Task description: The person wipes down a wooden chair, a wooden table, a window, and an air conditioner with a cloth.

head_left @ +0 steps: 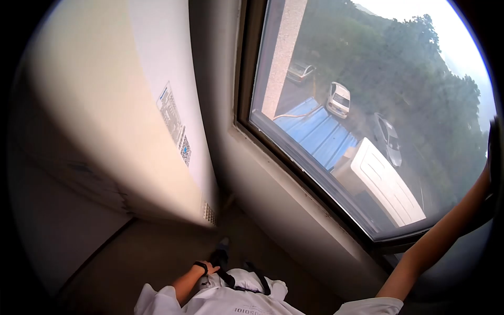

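Low in the view, my left hand point(211, 268) rests beside my hip at the white shirt point(226, 304), with a dark band on its wrist. Its fingers are partly hidden, and whether they hold anything cannot be made out. My right arm stretches up along the right side to the dark window frame point(404, 242). At the far right edge, my right hand point(492, 152) is a dark shape against the frame, its fingers lost in shadow. Black straps point(257, 275) lie across the front of my clothes.
A tall white rounded appliance point(157, 63) with a label point(174, 121) stands at the left. A sill point(294, 194) runs below the window glass. Outside are parked cars point(338, 100), a blue roof point(320, 131), a white box-shaped unit point(386, 181) and trees.
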Demonstrator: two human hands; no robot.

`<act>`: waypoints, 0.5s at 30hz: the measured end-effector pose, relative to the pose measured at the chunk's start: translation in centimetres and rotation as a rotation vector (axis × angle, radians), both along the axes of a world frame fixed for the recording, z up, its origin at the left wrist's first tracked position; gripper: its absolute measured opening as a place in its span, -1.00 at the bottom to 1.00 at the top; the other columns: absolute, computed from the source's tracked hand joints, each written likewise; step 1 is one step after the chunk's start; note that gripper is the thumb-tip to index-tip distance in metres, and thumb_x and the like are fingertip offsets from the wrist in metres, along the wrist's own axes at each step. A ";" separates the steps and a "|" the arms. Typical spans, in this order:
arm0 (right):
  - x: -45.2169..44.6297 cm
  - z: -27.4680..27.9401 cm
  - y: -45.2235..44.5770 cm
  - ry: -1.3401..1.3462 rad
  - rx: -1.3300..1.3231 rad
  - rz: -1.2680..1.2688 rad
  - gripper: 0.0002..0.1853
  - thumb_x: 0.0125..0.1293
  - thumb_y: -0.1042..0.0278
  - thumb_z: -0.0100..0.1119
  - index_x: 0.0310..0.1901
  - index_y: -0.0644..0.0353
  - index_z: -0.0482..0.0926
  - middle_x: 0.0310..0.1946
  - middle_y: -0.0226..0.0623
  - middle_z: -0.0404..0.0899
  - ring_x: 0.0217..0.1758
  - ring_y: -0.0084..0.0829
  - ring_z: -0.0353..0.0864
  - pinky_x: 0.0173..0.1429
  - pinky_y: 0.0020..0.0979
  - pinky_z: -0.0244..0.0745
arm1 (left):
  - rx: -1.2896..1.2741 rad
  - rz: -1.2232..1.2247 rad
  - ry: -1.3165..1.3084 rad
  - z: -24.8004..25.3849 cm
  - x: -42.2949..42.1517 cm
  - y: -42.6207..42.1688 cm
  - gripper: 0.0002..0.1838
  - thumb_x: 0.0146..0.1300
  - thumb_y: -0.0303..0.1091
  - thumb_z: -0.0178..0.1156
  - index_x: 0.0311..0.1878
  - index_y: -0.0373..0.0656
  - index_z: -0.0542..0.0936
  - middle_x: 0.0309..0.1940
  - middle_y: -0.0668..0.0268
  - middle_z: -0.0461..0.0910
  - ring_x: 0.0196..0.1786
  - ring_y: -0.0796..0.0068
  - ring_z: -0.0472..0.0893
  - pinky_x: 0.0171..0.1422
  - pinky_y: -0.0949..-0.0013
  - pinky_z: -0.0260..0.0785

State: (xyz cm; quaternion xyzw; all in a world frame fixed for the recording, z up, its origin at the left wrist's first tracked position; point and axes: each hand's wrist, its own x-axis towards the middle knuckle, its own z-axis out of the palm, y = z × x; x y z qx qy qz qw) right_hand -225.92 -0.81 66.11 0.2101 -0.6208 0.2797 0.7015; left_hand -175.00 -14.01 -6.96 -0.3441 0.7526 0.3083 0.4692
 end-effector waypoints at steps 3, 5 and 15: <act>5.4 -5.8 -4.7 -0.186 0.121 0.208 -0.58 0.38 0.35 -0.04 0.24 0.24 0.26 -0.12 -0.19 0.54 -0.02 -0.24 0.57 0.34 -0.10 0.26 | 0.174 0.504 0.448 -8.3 9.1 8.3 -0.39 0.33 0.18 -0.25 0.09 -0.08 0.56 0.14 0.05 0.49 0.17 0.10 0.49 0.29 0.16 0.24; 8.4 -9.2 -6.4 -0.539 0.059 -0.114 -0.42 0.36 0.28 0.02 0.36 0.16 0.10 0.15 -0.09 0.47 0.10 -0.17 0.54 0.35 -0.09 0.24 | 0.193 0.832 0.551 -11.0 11.6 14.4 -0.43 0.34 0.13 -0.17 0.07 -0.11 0.56 0.06 0.00 0.54 0.11 0.08 0.52 0.20 0.19 0.31; 16.2 -39.0 -15.2 -0.628 0.314 1.156 -0.58 0.10 0.72 0.01 0.04 0.25 0.53 -0.02 -0.23 0.55 0.07 -0.30 0.51 0.15 -0.35 0.42 | -0.126 1.387 0.886 -3.0 14.8 21.1 -0.80 0.16 -0.33 0.27 -0.22 -0.25 0.61 -0.38 0.22 0.65 -0.34 0.50 0.60 -0.23 0.37 0.43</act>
